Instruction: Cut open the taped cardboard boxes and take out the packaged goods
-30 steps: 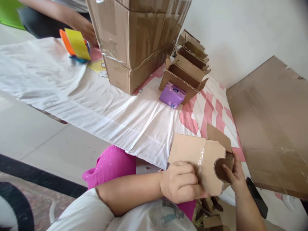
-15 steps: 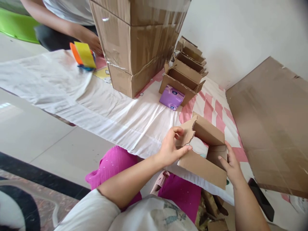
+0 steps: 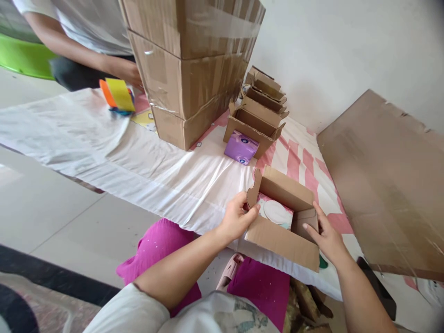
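Note:
An open cardboard box rests at the front edge of the cloth-covered table, its flaps up. Inside, toward its left end, lies a pink and white packet with a pale oval lid. My left hand grips the box's left flap between thumb and fingers. At the opposite end, my right hand holds the right wall, thumb inside and fingers outside. Just beyond the box, a purple packet leans against the nearest of a row of open cardboard boxes.
A tall taped carton stack stands mid-table. Behind it, another person's arm reaches near a yellow and orange tape roll. A large cardboard sheet leans at right, near a dark phone-like object. Crumpled scraps lie below the table.
My left hand has swung the box's left flap upright and outward, so more of the pink and white packet shows. My right hand keeps its hold on the right wall.

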A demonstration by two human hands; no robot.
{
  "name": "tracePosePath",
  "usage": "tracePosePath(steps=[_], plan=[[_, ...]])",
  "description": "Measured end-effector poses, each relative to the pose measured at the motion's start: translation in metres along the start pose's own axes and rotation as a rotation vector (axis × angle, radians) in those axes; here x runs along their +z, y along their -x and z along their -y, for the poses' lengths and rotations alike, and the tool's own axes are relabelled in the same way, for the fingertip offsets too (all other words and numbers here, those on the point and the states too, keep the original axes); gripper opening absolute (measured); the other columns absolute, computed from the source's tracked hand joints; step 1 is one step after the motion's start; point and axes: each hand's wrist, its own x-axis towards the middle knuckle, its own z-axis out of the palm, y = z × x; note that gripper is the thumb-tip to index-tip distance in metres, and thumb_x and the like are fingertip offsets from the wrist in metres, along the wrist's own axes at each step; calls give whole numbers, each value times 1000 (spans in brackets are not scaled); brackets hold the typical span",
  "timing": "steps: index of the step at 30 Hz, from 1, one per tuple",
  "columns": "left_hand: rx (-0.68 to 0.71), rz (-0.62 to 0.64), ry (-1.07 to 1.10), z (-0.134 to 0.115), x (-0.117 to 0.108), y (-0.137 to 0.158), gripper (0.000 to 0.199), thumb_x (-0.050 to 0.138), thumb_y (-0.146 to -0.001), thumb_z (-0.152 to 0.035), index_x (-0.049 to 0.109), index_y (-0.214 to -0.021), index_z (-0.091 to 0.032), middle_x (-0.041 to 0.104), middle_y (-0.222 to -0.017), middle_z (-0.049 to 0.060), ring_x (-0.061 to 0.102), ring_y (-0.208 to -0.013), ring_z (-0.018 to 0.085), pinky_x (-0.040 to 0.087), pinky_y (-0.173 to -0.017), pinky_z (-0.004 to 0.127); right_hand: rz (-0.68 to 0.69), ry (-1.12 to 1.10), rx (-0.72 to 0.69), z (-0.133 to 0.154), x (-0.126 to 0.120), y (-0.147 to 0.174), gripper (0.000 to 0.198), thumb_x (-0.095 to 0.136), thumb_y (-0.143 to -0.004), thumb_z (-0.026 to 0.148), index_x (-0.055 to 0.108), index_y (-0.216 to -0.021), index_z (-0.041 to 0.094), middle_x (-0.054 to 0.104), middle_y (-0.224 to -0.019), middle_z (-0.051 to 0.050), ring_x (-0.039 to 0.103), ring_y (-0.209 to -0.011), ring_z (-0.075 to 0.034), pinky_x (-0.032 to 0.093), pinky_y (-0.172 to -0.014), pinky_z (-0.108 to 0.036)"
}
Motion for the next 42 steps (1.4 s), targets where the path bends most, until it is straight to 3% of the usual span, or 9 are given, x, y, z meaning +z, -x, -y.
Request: tracePosePath(steps=[2, 5, 10, 14, 18, 23, 29, 36, 42], plan=[[23, 15, -28, 1, 0, 1, 21, 53, -79, -28, 41, -63, -20, 40, -63, -4, 39, -59, 10, 34, -58, 25, -5, 261, 67, 11, -15, 3, 74, 45, -86, 65, 29, -151, 33, 67, -112, -10, 68, -91, -30, 54, -73, -44], [109, 8, -84, 3, 0, 3, 23, 51, -80, -26, 38, -62, -20, 41, -63, -3, 40, -60, 11, 33, -58, 25, -133, 506, 64, 26, -36, 8, 64, 45, -85, 67, 51, -139, 31, 68, -106, -11, 68, -78, -31, 50, -60, -41], [316, -18, -146, 2, 1, 7, 30, 51, -79, -17, 29, -59, -21, 34, -58, -5, 34, -52, 9, 28, -52, 23, -422, 434, -160, 49, -45, 10, 46, 49, -89, 56, 66, -117, 24, 69, -91, -7, 66, -76, -24, 50, -64, -35], [561, 26, -227, -1, 8, 18, 26, 47, -71, -8, 28, -61, -22, 34, -57, -5, 33, -52, 11, 25, -51, 26, -55, 238, -346, 64, -26, 0, 38, 55, -88, 48, 62, -120, 27, 68, -111, -6, 67, -91, -23, 54, -77, -35], [712, 60, -268, 0, 16, 28, 25, 46, -71, -10, 27, -61, -24, 36, -57, -3, 34, -53, 14, 25, -51, 29, 317, 182, -405, 64, -6, -19, 66, 66, -80, 44, 45, -141, 27, 53, -139, -8, 52, -126, -29, 46, -102, -44], [634, 104, -231, 2, 15, 29, 25, 46, -73, -13, 27, -61, -24, 36, -55, -3, 36, -53, 14, 27, -52, 29, 410, 276, -364, 69, 1, -34, 75, 73, -72, 47, 47, -139, 23, 53, -136, -12, 52, -125, -32, 43, -103, -45], [402, 135, -128, 1, 9, 27, 28, 52, -78, -19, 30, -59, -23, 40, -58, -3, 40, -54, 11, 32, -54, 26, 366, 418, -356, 79, 4, -31, 51, 75, -70, 49, 61, -108, 18, 62, -109, -13, 57, -107, -31, 45, -90, -40], [227, 86, -190, -2, 5, 24, 25, 53, -80, -23, 38, -60, -21, 42, -60, -3, 41, -56, 11, 31, -55, 26, 502, 364, -260, 70, -7, -29, 43, 41, -92, 59, 55, -103, 20, 68, -96, -9, 65, -91, -25, 46, -77, -34], [157, 90, -150, 3, 8, 18, 23, 50, -82, -27, 40, -63, -20, 43, -62, -3, 40, -57, 11, 30, -55, 25, 503, 529, -243, 78, -6, -32, 62, 62, -73, 68, 63, -111, 18, 71, -108, -17, 66, -100, -38, 48, -79, -42]])
